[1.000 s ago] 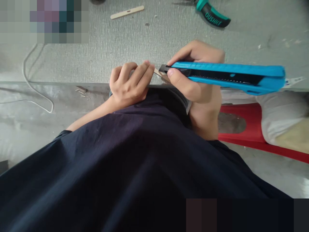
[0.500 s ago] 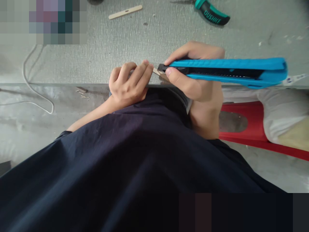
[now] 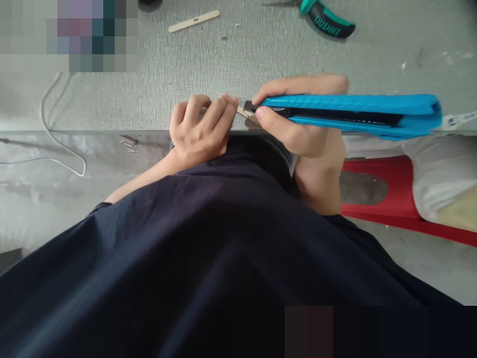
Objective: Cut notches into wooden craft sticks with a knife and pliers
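My right hand [image 3: 298, 114] is closed around a blue utility knife [image 3: 357, 103], its dark front end pointing left. That tip rests at a thin wooden stick [image 3: 242, 112], of which only a short piece shows between my hands. At the table's front edge my left hand [image 3: 203, 122] is closed, its fingers pressed together over the stick's left part, which they hide. Just how far the blade is out I cannot make out.
On the grey textured table [image 3: 149, 94] lie another wooden stick [image 3: 194, 21] with a small slot and a green-and-black tool handle [image 3: 331, 22]. A white cable [image 3: 44, 114] hangs over the edge at left. A red stool [image 3: 398, 186] stands below right.
The knife's rear end has dipped slightly and my right hand's knuckles have come a little nearer to me. My left hand keeps its hold on the stick.
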The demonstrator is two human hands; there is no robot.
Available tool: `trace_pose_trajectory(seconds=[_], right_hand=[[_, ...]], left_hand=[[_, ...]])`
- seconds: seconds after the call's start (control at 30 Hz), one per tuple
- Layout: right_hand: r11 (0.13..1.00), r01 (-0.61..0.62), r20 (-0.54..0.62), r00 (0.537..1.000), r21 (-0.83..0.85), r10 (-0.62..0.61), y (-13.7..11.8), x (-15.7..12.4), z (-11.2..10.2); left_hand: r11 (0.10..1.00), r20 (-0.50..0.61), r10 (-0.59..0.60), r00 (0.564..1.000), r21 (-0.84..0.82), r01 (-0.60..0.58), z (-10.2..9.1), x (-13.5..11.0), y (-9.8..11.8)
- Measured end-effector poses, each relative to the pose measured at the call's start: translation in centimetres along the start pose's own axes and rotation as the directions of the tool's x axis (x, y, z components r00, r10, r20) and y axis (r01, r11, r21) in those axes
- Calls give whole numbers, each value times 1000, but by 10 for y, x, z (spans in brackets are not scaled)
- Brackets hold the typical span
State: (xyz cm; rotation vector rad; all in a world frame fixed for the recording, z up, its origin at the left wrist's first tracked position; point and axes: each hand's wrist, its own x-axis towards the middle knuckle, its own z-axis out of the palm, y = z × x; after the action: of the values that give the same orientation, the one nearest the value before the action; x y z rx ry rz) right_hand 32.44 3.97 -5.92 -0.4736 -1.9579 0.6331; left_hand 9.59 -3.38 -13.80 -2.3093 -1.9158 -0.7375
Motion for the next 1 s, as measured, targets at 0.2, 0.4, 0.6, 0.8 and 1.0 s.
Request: trace_pose_trajectory(seconds=[0.2, 0.4, 0.6, 0.8, 1.0], right_hand=[[1000, -3, 3, 1000, -28, 3, -1, 2, -1], [996, -19, 54, 998, -85, 24, -3, 1, -5], [968, -133, 61, 987, -215, 149, 2, -5, -2], [958, -176, 64, 979, -224, 195, 3, -6, -5], [978, -106, -4, 994, -178, 107, 2, -7, -2]], left_hand=[[998, -47, 57, 997, 12, -57, -1, -1, -5], [998, -69, 59, 996, 13, -58, 0, -2, -6], [999, -39, 40, 998, -3, -40, -3, -2, -5], [999, 26, -18, 1000, -43, 19, -9, 1, 0], [1000, 29, 4, 1000, -13, -4, -8, -1, -3]])
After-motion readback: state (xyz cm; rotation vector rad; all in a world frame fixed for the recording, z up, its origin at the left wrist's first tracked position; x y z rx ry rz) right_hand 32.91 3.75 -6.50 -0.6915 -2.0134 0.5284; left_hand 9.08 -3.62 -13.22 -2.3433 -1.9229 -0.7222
